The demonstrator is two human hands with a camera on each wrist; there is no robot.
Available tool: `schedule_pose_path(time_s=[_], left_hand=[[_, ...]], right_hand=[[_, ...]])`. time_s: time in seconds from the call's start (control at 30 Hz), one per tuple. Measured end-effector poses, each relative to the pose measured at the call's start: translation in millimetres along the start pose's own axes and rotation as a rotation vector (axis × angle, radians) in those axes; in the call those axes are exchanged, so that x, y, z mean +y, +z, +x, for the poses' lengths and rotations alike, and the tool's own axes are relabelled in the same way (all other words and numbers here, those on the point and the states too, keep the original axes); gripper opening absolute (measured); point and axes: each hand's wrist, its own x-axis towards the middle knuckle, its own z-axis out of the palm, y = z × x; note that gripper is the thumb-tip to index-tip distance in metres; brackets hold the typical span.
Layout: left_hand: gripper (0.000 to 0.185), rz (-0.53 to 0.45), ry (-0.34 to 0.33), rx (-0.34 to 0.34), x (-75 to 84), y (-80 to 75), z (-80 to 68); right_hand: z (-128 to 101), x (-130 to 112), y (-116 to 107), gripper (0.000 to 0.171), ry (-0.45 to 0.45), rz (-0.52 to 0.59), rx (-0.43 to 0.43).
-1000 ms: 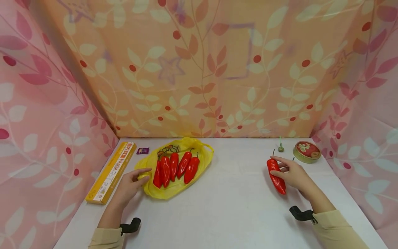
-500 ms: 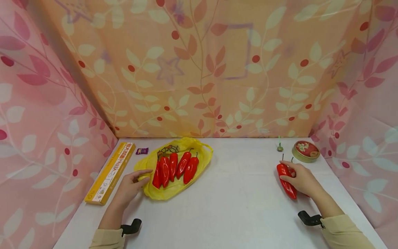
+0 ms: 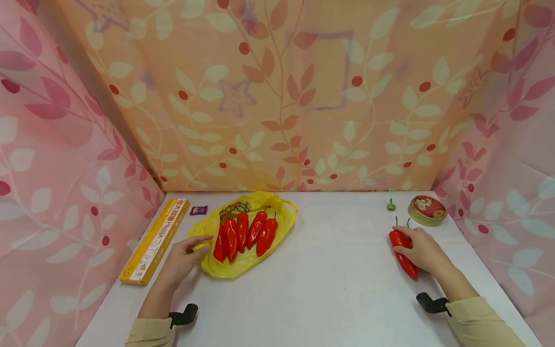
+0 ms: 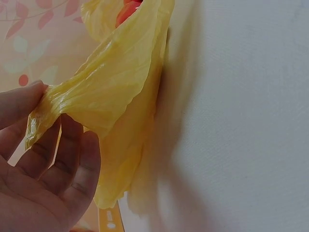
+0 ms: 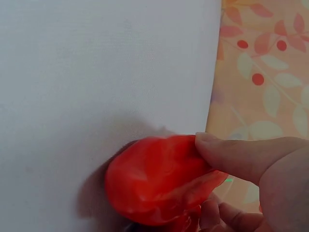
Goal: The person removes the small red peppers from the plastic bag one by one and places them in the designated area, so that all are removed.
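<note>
Two bare arms reach in from the near side: the left forearm (image 3: pixel 158 296) slants far and to the right, the right forearm (image 3: pixel 459 284) far and to the left, with a beige left sleeve (image 3: pixel 149 331) and right sleeve (image 3: pixel 481 320) ending short of the wrists. The left hand (image 3: pixel 184 258) and right hand (image 3: pixel 422 248) are well apart, at nearly the same depth. The left hand pinches, its left thumb (image 4: pixel 21 104) opposing bent left fingers (image 4: pixel 72 145), the palm partly visible. The right hand grips with its right thumb (image 5: pixel 236 154) pointing left, its right fingers (image 5: pixel 236 217) curled and partly hidden.
</note>
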Motion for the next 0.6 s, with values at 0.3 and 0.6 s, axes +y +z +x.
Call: schedule_pose_path(time_s=[0.3,0.6], left_hand=[[0.04,-0.003,0.005,0.0,0.1,-1.5,1.6],[0.039,-0.011,0.0,-0.002,0.0,-2.5,1.1]], right_hand=[[2.4,-3.6,0.8,0.068,0.033,-0.024,0.016],[-3.0,-10.8,-8.7,0.071,0.055,-0.001,0.019]])
